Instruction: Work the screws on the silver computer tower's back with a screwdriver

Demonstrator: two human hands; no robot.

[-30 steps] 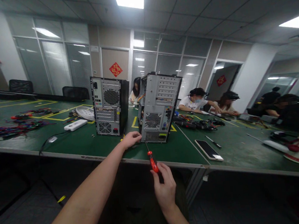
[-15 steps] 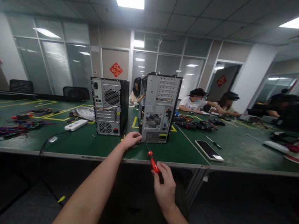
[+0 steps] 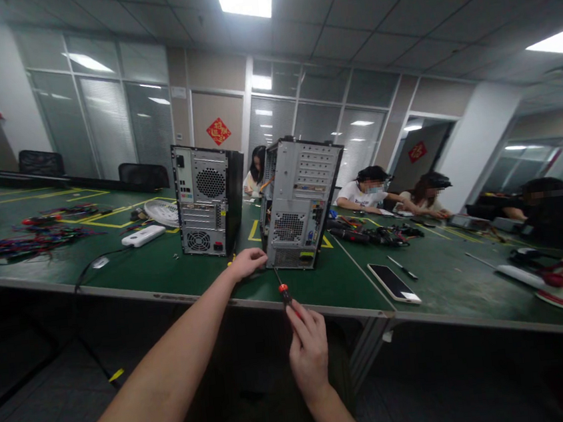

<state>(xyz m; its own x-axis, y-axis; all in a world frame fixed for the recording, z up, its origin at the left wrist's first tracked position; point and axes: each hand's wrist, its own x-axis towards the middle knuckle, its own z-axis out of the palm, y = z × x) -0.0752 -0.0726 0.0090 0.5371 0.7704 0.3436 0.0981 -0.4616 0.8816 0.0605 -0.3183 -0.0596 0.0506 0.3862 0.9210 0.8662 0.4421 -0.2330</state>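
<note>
A grey computer tower (image 3: 288,203) stands upright with its back panel facing me, its left side uncovered. My left hand (image 3: 247,264) is at the tower's lower left corner, fingers curled and pressed together; what they hold, if anything, is hidden. In my right hand (image 3: 308,346) is a screwdriver (image 3: 283,290) with a red and black handle. Its thin shaft points up and its tip meets the bottom edge of the back panel. A second, smaller tower (image 3: 203,206) stands just left, also showing its back.
Left lie a white power strip (image 3: 143,236), a white basket (image 3: 161,212) and tangled wires (image 3: 23,245). Black cables (image 3: 374,235), a phone (image 3: 394,284) and a pen-like tool (image 3: 402,267) are on the right. Several people sit across the green table (image 3: 132,278).
My right hand has closed further round the screwdriver's handle, gripping it higher up, and the handle now sits more upright. My left hand and both towers stay in place.
</note>
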